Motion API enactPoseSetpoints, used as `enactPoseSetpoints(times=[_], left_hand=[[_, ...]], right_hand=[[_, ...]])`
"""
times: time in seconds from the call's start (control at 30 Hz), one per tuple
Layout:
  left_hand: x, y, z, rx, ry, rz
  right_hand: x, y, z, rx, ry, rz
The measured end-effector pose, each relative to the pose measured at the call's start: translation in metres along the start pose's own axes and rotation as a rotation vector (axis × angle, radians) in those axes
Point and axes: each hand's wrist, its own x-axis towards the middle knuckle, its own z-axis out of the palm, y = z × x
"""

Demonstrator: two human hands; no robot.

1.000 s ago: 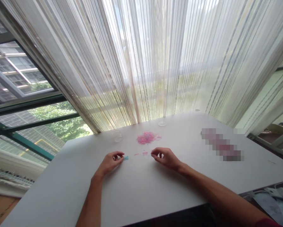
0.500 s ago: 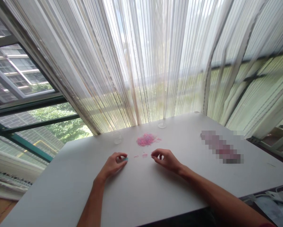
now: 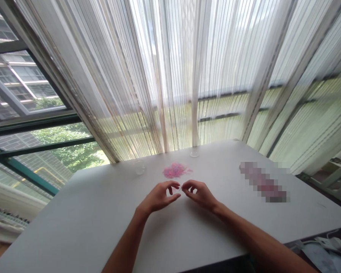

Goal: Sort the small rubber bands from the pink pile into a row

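Observation:
My left hand (image 3: pixel 160 196) hovers low over the white table (image 3: pixel 82 216), thumb and forefinger curved apart with a gap between them. Facing it, close to its fingertips, my right hand (image 3: pixel 199 194) is closed in a pinch. A tiny pale bit shows at the right fingertips, too small to name. Just beyond both hands lies a loose pile of thin pink and purple strands or small bands (image 3: pixel 174 170). The small pink pieces on the table are mostly hidden behind my left hand.
Two clear, shallow round dishes stand at the back, a left dish (image 3: pixel 140 167) and a right dish (image 3: pixel 194 153). A blurred-out reddish object (image 3: pixel 263 182) lies on the right. Sheer striped curtains (image 3: pixel 176 76) hang behind the table. Cables (image 3: pixel 329 242) show at lower right.
My left hand has moved right, up to my right hand, and its fingers have parted. The light-blue thing at its fingertips no longer shows. The right hand has barely moved.

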Motion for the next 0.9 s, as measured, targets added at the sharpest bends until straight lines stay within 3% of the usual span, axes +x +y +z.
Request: enactPoseSetpoints(times=[0.37, 0.9], left_hand=[[-0.003, -0.016, 0.018, -0.112, 0.127, -0.004], [-0.004, -0.019, 0.024, -0.097, 0.133, -0.002]], right_hand=[[-0.003, 0.0, 0.004, 0.03, -0.056, -0.004], [-0.003, 0.004, 0.004, -0.054, -0.083, -0.011]])
